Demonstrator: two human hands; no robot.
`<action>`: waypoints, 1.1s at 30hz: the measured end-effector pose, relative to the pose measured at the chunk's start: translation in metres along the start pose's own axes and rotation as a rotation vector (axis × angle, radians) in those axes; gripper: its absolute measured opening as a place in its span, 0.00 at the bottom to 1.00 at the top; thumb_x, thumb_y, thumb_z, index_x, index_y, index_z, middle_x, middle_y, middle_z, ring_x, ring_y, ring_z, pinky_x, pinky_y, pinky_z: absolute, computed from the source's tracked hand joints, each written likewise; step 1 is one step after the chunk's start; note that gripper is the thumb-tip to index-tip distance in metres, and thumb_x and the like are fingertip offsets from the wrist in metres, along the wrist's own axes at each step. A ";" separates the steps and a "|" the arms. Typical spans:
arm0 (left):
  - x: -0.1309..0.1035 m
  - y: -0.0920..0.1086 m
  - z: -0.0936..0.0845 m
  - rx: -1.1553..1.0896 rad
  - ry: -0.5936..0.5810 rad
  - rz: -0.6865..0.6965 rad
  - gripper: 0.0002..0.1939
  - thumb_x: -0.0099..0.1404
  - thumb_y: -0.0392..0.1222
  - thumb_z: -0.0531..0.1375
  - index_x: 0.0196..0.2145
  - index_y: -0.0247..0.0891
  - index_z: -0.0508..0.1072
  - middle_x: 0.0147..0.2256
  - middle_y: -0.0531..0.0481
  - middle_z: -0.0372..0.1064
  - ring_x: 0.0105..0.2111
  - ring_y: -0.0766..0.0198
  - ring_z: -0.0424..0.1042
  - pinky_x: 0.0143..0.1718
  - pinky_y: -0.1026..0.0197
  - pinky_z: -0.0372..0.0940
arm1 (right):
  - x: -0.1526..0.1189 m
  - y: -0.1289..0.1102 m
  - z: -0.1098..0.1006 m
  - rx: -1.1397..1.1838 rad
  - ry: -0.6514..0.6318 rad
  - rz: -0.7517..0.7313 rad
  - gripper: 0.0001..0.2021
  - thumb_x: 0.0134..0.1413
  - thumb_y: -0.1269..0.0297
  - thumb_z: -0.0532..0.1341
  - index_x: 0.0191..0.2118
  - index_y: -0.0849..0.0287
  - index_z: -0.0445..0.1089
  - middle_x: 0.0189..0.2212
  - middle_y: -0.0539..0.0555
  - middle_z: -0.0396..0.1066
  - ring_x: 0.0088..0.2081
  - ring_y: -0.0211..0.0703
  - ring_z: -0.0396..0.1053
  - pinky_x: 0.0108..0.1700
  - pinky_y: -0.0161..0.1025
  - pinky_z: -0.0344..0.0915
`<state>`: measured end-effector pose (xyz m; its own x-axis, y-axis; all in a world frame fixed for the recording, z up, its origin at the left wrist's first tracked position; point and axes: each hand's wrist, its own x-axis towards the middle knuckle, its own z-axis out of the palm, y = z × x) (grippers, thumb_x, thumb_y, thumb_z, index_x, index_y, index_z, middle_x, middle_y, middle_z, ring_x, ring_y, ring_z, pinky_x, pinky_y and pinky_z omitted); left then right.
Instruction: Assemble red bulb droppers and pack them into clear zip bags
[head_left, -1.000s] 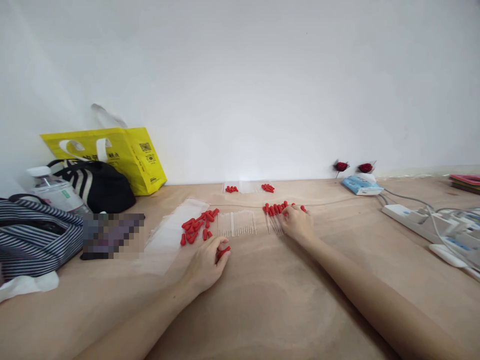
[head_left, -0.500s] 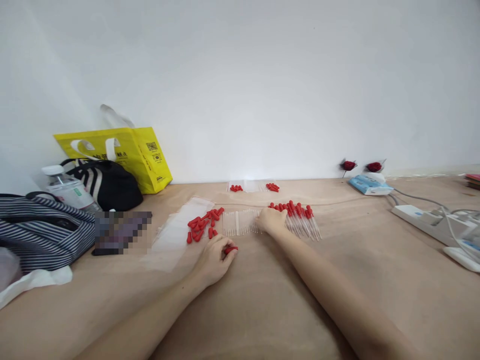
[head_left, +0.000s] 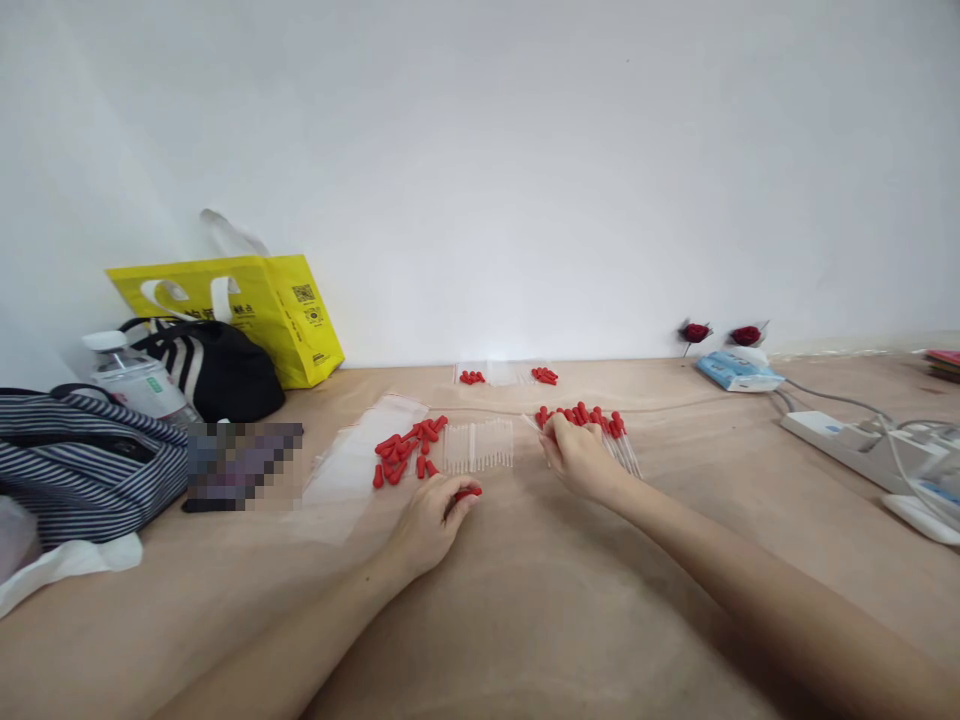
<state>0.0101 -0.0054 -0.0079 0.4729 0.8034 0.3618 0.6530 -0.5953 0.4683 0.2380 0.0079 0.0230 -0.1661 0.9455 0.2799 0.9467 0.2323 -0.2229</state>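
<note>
My left hand (head_left: 431,522) rests low over the table, thumb and fingers closed on a red rubber bulb (head_left: 469,492). Just beyond it lies a loose pile of red rubber bulbs (head_left: 401,455). To the right of that pile, thin clear glass tubes (head_left: 478,447) lie side by side in a row. My right hand (head_left: 581,460) is closed around a glass tube (head_left: 530,422), whose end sticks out to the upper left. Beneath and behind this hand are droppers (head_left: 628,455), glass tubes with red bulbs on their ends, partly hidden by it.
Clear plastic bags (head_left: 360,455) lie left of the bulbs. More bagged red bulbs (head_left: 545,376) sit by the wall. A phone-like blurred item (head_left: 247,465), striped bag (head_left: 97,460) and yellow bag (head_left: 300,320) stand left. A tissue pack (head_left: 739,372) and power strip (head_left: 862,445) lie right.
My right hand has moved right, from the row of glass tubes to the droppers, with a tube in it. My left hand has shifted slightly, still holding its red bulb.
</note>
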 end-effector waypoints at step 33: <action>0.005 0.013 0.013 0.064 0.105 0.259 0.08 0.62 0.40 0.54 0.34 0.40 0.72 0.29 0.53 0.73 0.31 0.65 0.69 0.40 0.58 0.57 | -0.057 -0.005 0.034 0.282 0.213 -0.556 0.09 0.56 0.69 0.50 0.36 0.61 0.67 0.25 0.51 0.68 0.29 0.36 0.61 0.40 0.40 0.46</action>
<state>0.0288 -0.0086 -0.0105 0.5669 0.6167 0.5462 0.5559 -0.7756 0.2988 0.2334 -0.0390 -0.0231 -0.5240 0.6084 0.5960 0.6223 0.7513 -0.2198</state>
